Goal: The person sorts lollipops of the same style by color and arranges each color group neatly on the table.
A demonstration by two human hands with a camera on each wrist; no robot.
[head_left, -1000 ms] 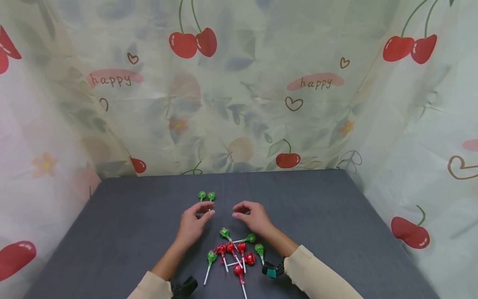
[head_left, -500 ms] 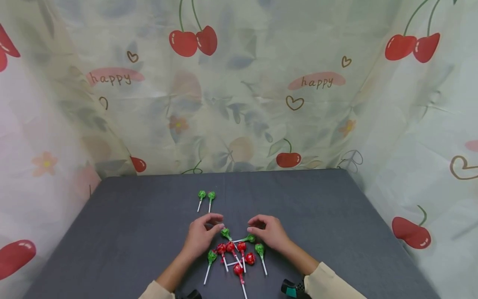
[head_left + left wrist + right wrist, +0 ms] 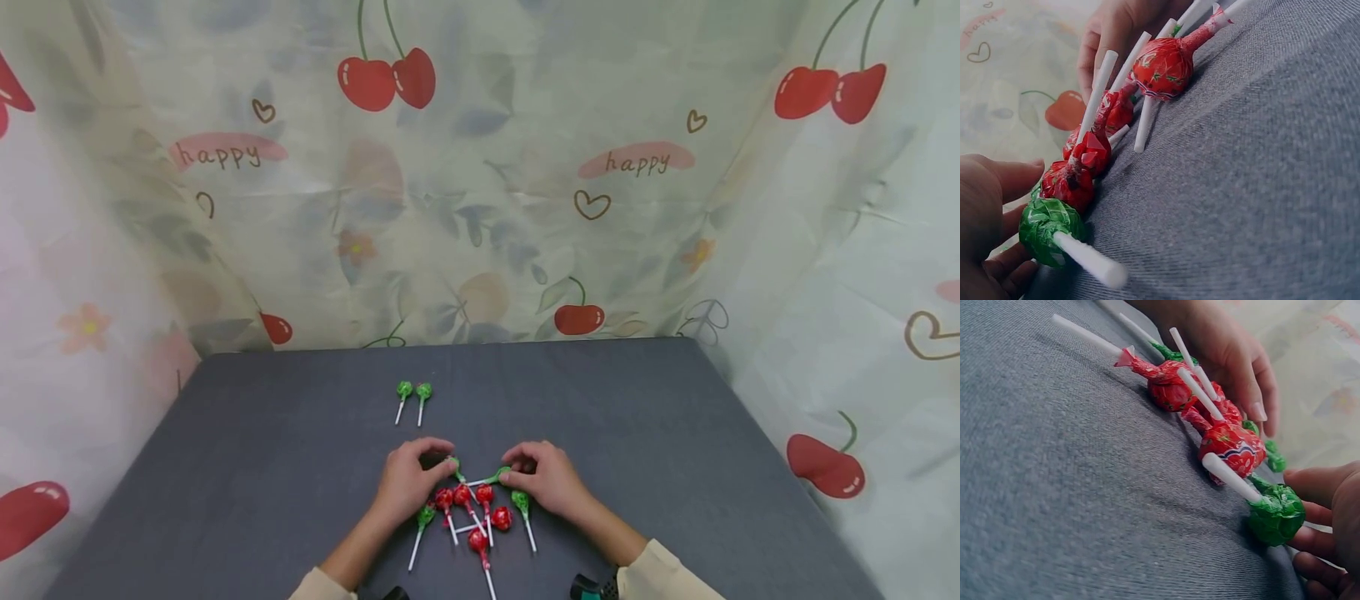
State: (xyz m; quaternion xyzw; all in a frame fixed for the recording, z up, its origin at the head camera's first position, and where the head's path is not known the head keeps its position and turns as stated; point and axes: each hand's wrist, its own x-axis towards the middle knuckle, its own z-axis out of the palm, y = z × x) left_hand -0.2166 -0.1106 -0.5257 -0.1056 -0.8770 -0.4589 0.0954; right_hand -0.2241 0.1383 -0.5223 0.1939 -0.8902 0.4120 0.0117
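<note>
- Eleven lollipops [image 3: 478, 542] at least, head view: six green, the rest red, on the dark table [image 3: 300, 450]. Most sticks run toward the person, perhaps to gather the heads.
- Left hand [image 3: 405, 482], head view: fingers arched, thumb at the upper-left green lollipop [image 3: 458, 472]. Right hand [image 3: 551, 479]: likewise curved, at the upper-right green lollipop [image 3: 496, 477]. I cannot tell whether either candy is pinched. Each hand serves its own side, I judge, so arms need not cross.
- Outer green lollipops [image 3: 426, 515], head view: one either side of the red cluster [image 3: 462, 497], framing it as I read it. Far green pair [image 3: 405, 390]: well apart beyond the hands, probably kept out of the way.
- Left wrist view: left thumb apart from the nearest green head, which I therefore log as not gripped.
- Right wrist view: right thumb near a farther green head, fingers bent behind the closest one; contact unclear to me.
</note>
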